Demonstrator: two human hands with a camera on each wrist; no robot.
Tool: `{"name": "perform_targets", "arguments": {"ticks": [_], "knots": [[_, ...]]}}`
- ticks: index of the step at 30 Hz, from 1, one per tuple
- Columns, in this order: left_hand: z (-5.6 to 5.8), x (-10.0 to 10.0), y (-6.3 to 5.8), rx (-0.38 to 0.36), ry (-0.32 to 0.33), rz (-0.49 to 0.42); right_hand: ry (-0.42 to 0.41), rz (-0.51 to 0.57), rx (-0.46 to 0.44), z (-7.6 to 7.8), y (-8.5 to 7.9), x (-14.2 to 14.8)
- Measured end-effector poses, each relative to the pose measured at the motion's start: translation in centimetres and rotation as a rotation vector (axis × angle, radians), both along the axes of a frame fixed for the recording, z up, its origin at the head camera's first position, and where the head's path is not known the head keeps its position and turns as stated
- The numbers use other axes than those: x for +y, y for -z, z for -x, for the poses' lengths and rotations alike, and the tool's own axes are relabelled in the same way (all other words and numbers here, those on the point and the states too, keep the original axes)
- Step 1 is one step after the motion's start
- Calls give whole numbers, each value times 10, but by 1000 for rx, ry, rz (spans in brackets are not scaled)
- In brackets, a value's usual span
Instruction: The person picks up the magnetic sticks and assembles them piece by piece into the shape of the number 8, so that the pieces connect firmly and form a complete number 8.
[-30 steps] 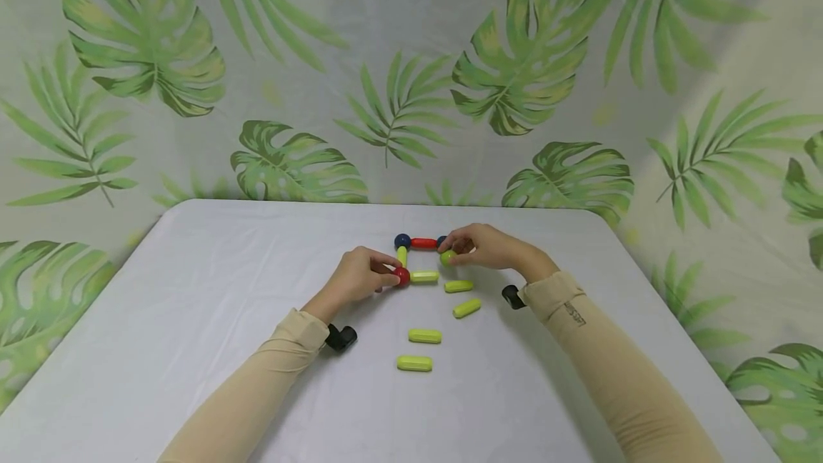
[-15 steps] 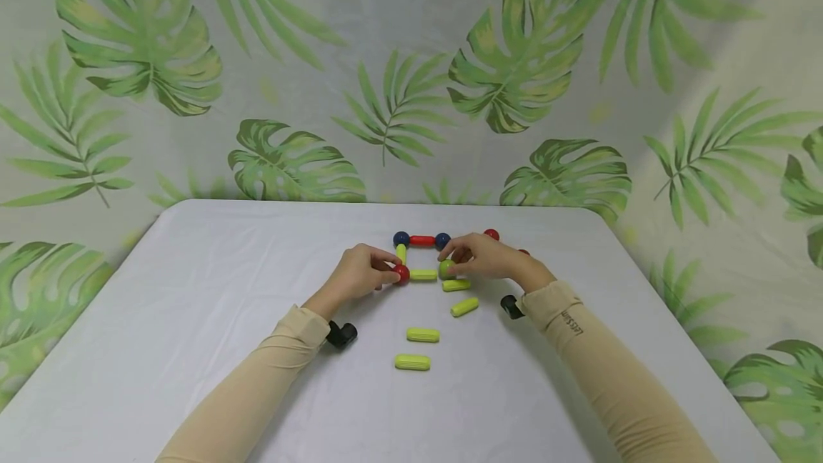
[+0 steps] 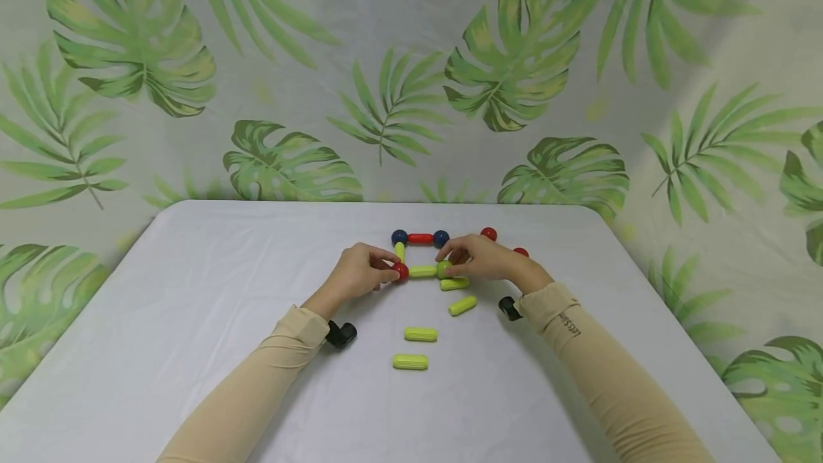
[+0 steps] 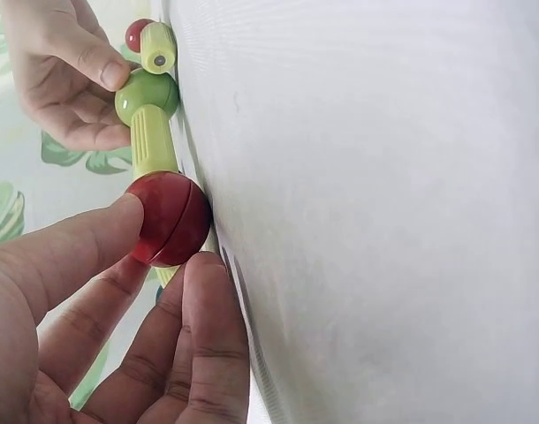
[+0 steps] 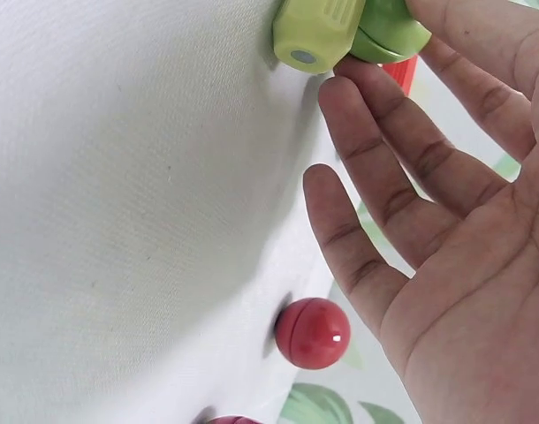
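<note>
My left hand (image 3: 358, 274) pinches a red ball (image 4: 170, 217) between thumb and fingers. From this ball a yellow-green magnetic rod (image 3: 423, 271) runs right to a green ball (image 4: 148, 97). My right hand (image 3: 484, 260) holds that green ball between thumb and fingertips, its other fingers spread loosely. Another yellow-green rod (image 3: 400, 251) leads back from the red ball to a navy ball (image 3: 399, 237). A red rod (image 3: 421, 239) joins this one to a second navy ball (image 3: 441, 239), near the right fingertips. Together they outline a square, its right side without a rod.
One loose yellow-green rod (image 3: 454, 284) lies right by the green ball, and another rod (image 3: 462, 306) just nearer. Two more rods, a middle one (image 3: 421, 334) and a front one (image 3: 410, 361), lie closer in. Past the right hand sit two red balls (image 5: 314, 333) on the white-covered table (image 3: 212, 291).
The right hand has brought the green ball nearer, from beside the navy ball to the right end of the front rod, which it now meets. The left hand has stayed on the red ball.
</note>
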State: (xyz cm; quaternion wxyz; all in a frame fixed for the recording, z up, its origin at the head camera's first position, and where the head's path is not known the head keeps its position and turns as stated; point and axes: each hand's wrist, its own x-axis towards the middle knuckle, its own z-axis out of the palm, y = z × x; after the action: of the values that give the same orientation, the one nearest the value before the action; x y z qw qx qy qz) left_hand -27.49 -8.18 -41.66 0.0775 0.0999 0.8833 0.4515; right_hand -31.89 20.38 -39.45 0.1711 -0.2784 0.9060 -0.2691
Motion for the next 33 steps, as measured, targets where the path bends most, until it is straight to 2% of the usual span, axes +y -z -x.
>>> {"name": "perform_targets", "arguments": {"ticks": [6,11,20,24,33], "knots": [[4,-1,3,20,17,-3,14,-4,-9,-3,-2,1],[9,-2,0,-2,22,6,18,-14,-22,-4,-2,6],[28,-5,-8,-90,-3,4,48,-59,-16,-8,-2,13],[35,-3,-7,-139,-12,-14,56,-65,-20,-12,-3,14],[40,4,-4,-201,-77,-56,70,-66,6,-17,-2,15]]}}
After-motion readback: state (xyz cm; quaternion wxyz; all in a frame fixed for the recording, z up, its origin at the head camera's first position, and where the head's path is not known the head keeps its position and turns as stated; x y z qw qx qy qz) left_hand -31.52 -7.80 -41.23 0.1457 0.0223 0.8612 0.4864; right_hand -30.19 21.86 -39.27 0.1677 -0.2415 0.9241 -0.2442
